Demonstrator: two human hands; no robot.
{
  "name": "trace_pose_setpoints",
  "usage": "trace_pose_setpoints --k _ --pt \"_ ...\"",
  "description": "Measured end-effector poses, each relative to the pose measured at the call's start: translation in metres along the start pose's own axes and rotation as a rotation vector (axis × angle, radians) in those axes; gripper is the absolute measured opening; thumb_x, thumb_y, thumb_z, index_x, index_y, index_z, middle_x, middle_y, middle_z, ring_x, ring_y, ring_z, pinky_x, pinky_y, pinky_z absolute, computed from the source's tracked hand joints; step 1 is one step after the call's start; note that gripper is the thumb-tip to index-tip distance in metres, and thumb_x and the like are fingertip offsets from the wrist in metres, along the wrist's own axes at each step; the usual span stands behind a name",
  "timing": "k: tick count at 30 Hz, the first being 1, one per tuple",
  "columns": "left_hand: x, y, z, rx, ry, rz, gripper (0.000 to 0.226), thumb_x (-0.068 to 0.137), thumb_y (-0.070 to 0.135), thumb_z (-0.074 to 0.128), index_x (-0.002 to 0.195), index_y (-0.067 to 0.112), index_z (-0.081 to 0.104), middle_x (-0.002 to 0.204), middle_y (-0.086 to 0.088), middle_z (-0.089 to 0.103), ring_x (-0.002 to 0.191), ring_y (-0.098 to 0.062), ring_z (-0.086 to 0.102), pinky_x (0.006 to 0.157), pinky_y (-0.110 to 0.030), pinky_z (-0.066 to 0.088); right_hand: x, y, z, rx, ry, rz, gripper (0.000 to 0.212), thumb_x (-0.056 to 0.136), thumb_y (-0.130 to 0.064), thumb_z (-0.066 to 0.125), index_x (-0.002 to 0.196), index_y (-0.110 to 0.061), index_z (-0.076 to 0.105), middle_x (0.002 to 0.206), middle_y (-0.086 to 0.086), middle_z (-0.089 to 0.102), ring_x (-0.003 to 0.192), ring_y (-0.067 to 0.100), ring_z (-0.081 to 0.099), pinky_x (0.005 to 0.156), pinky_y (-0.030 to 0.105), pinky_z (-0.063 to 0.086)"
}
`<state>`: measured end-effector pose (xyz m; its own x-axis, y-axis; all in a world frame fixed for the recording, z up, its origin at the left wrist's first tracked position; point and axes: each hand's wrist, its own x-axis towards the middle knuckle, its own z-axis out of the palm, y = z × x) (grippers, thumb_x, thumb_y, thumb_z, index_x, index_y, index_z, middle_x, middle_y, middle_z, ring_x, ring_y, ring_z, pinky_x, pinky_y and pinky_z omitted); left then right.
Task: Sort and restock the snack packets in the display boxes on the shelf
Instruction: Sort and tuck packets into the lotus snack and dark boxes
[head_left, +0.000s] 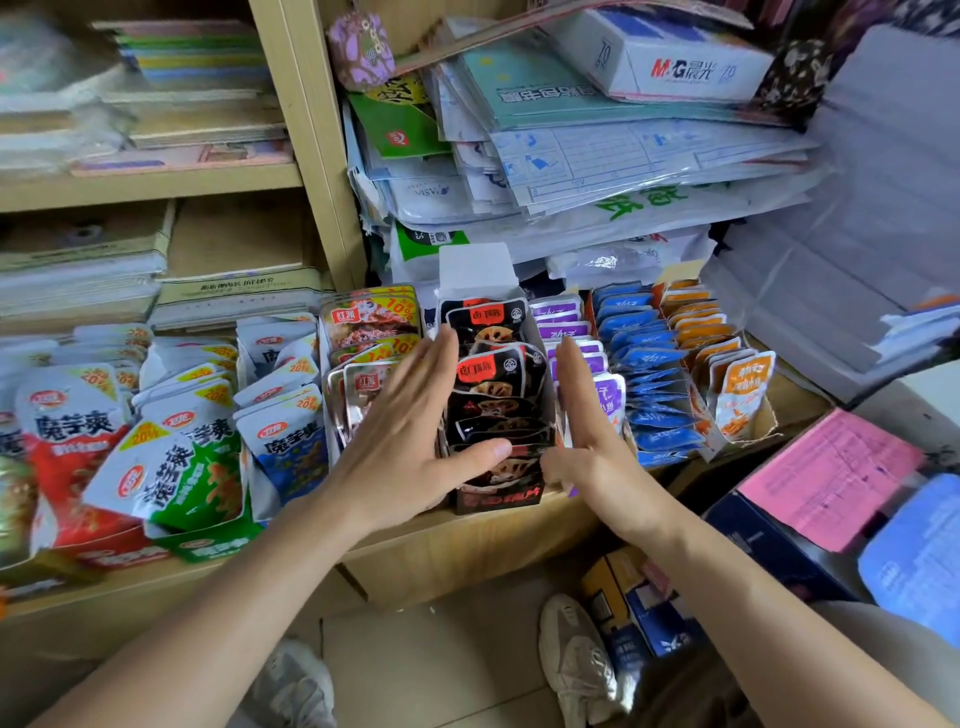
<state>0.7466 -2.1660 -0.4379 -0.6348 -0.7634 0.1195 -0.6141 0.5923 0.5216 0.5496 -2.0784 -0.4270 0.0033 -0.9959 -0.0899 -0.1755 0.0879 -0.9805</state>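
Note:
A black display box (498, 501) full of black lotus-root snack packets (491, 371) stands at the middle of the wooden shelf (467, 540). My left hand (410, 431) lies flat against the box's left side, fingers straight, thumb across the front packets. My right hand (587, 421) presses flat on the box's right side, fingers straight and pointing away from me. Left of the box stand silver and red packets (363, 358). To its right run rows of purple packets (571, 332), blue packets (649, 379) and orange packets (727, 374).
White konjac snack packets (171, 431) in red, green and blue boxes fill the shelf's left. Stacked paper and envelopes (597, 156) pile up behind the boxes. Notebooks (156, 104) fill the wooden shelving at the left. A pink sheet (826, 478) lies on cartons at the right.

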Motion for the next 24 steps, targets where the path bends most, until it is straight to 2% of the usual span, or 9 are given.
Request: trace_pose_setpoints --k 2,4,5,7,10,12,17,20,24 --pt "-0.003 0.002 0.001 0.070 0.013 0.071 0.098 0.089 0.077 0.035 0.159 0.029 -0.015 0.165 0.018 -0.022 0.149 0.005 -0.021 0.121 -0.026 -0.005 0.002 -0.001 -0.006 0.008 0.017 0.013 0.111 0.064 -0.004 0.050 0.160 -0.033 0.001 0.139 -0.039 0.025 0.110 -0.040 0.034 0.088 0.000 0.043" --pt "-0.003 0.004 0.004 0.145 0.034 0.165 0.086 0.095 0.070 0.030 0.161 0.025 -0.004 0.167 0.015 -0.016 0.151 0.002 -0.017 0.124 -0.027 -0.005 0.005 -0.001 -0.008 -0.068 0.018 0.017 0.110 0.062 -0.009 0.051 0.160 -0.035 0.009 0.157 -0.030 0.022 0.138 -0.024 0.020 0.116 0.021 0.034" --pt "-0.003 0.005 0.006 0.148 0.036 0.194 0.081 0.097 0.067 0.029 0.161 0.023 0.004 0.168 0.014 -0.011 0.152 0.001 -0.013 0.126 -0.029 -0.003 0.007 -0.002 -0.009 -0.079 0.024 0.015 0.108 0.061 -0.011 0.051 0.160 -0.036 0.015 0.162 -0.024 0.020 0.145 -0.016 0.015 0.121 0.029 0.028" --pt "0.002 0.005 0.007 0.110 0.023 0.214 0.076 0.099 0.063 0.028 0.161 0.022 0.012 0.169 0.012 -0.002 0.153 0.000 -0.008 0.128 -0.033 0.002 0.015 -0.001 -0.013 -0.061 0.046 0.005 0.100 0.060 -0.013 0.049 0.156 -0.034 0.032 0.162 -0.016 0.029 0.145 -0.011 0.022 0.119 0.025 0.029" --pt "0.008 0.000 0.006 0.194 0.022 0.258 0.071 0.102 0.061 0.023 0.161 0.023 0.015 0.169 0.009 0.004 0.155 -0.009 -0.010 0.127 -0.043 0.001 0.026 0.000 -0.022 -0.077 0.067 -0.041 0.084 0.061 -0.016 0.047 0.142 -0.034 0.055 0.156 -0.011 0.042 0.148 -0.001 0.025 0.123 0.034 0.021" --pt "0.009 -0.003 0.006 0.298 0.050 0.293 0.068 0.104 0.060 0.020 0.160 0.023 0.021 0.168 0.010 0.009 0.156 -0.014 -0.010 0.126 -0.048 0.001 0.031 0.000 -0.030 -0.104 0.078 -0.064 0.076 0.061 -0.018 0.046 0.133 -0.035 0.064 0.149 -0.009 0.051 0.143 0.002 0.034 0.120 0.033 0.027" --pt "0.003 -0.001 0.009 0.297 0.102 0.312 0.063 0.106 0.055 0.027 0.154 0.016 0.041 0.168 0.000 0.020 0.156 -0.013 0.010 0.125 -0.043 0.019 0.035 -0.005 -0.035 -0.172 -0.021 -0.160 0.066 0.063 -0.014 0.044 0.124 -0.023 0.068 0.133 -0.004 0.059 0.128 0.005 0.049 0.095 0.009 0.041" --pt "0.000 -0.001 0.009 0.249 0.128 0.320 0.056 0.107 0.049 0.033 0.147 0.014 0.052 0.154 -0.004 0.042 0.146 -0.018 0.035 0.116 -0.043 0.036 0.041 -0.007 -0.036 -0.147 -0.025 -0.167 0.054 0.069 -0.011 0.046 0.115 -0.017 0.073 0.122 0.002 0.063 0.116 0.010 0.057 0.088 0.014 0.048" --pt "-0.004 0.002 0.012 0.248 0.176 0.342 0.054 0.107 0.045 0.035 0.150 0.015 0.047 0.135 -0.002 0.058 0.143 -0.021 0.039 0.116 -0.042 0.037 0.060 -0.013 -0.042 -0.164 0.109 -0.151 0.023 0.098 -0.006 0.057 0.111 -0.016 0.074 0.107 -0.002 0.073 0.087 0.013 0.071 0.076 0.024 0.050"
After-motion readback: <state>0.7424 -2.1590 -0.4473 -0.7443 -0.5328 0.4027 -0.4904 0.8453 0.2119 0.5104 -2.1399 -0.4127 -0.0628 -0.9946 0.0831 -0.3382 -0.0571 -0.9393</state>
